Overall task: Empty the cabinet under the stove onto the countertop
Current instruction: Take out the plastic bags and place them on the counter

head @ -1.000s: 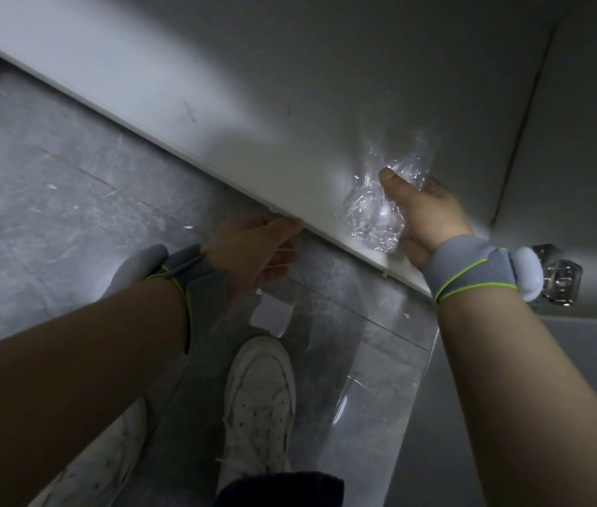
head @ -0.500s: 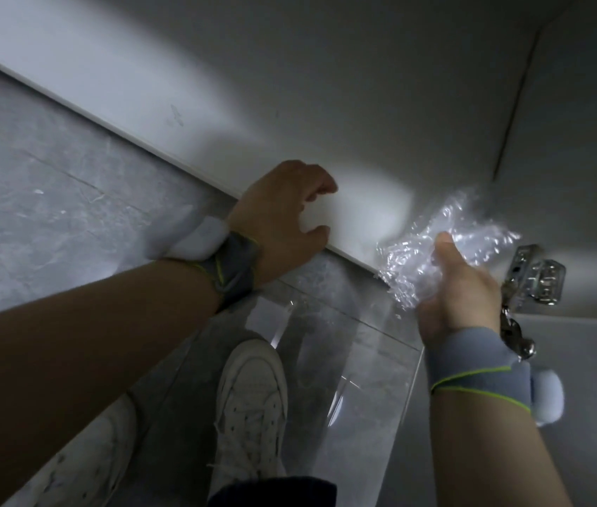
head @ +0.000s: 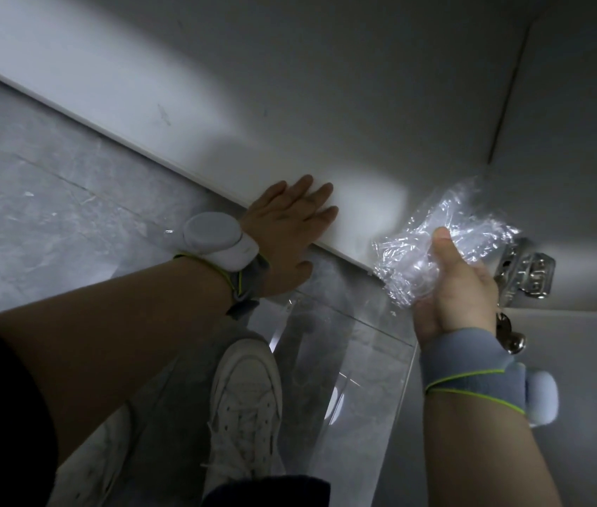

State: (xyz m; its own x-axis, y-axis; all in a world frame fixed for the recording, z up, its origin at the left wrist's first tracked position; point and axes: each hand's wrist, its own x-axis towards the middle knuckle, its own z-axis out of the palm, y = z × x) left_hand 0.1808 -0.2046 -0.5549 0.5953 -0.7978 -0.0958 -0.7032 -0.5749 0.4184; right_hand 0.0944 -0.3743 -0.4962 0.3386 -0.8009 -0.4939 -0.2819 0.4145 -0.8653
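At the front edge of the cabinet floor (head: pixel 187 104) our left hand (head: pixel 286 225) lies flat with straight fingers and holds nothing. Our right hand (head: pixel 461 290) is closed around a crumpled clear plastic bag (head: pixel 472 221), with the thumb pressed on top. The bag is in the air just in front of that edge, near the door hinge (head: pixel 527 276). We judge it very light, soft and slippery, so a loose pinch may lose it. Bunching it in the whole palm seems safer. It should not break.
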